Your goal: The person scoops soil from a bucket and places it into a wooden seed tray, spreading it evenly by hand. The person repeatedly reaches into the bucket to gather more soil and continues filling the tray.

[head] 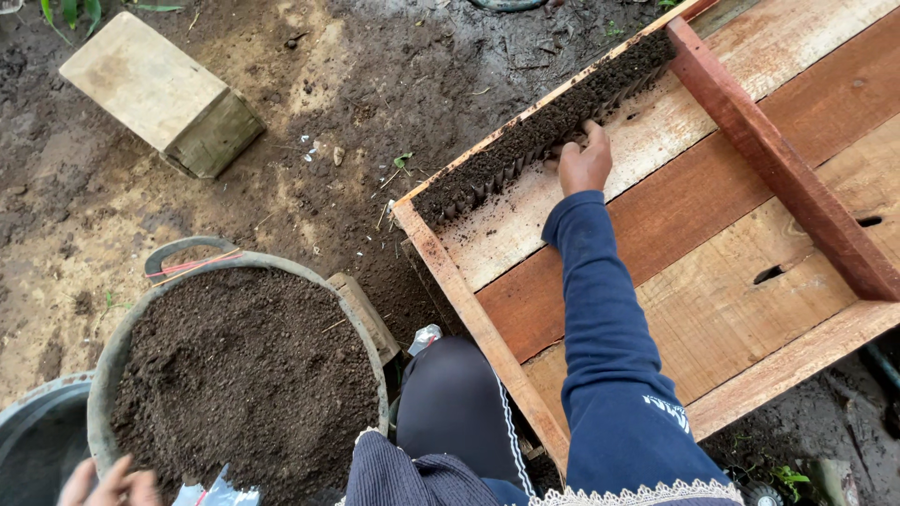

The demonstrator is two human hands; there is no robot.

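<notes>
My right hand [585, 161], in a dark blue sleeve, reaches across a wooden tray [712, 234] and presses its fingers against a row of small soil-filled pots [539, 126] lined up along the tray's far edge. My left hand [111, 485] shows at the bottom left, fingers spread beside the rim of a large grey basin [127, 333] heaped with dark soil [246, 375]. It grips nothing that I can see. A bit of clear plastic lies right next to it.
A reddish wooden bar [778, 164] crosses the tray on the right. A wooden block [159, 94] lies on the muddy ground at the upper left. A second dark container [37, 436] sits at the bottom left. My knee is between basin and tray.
</notes>
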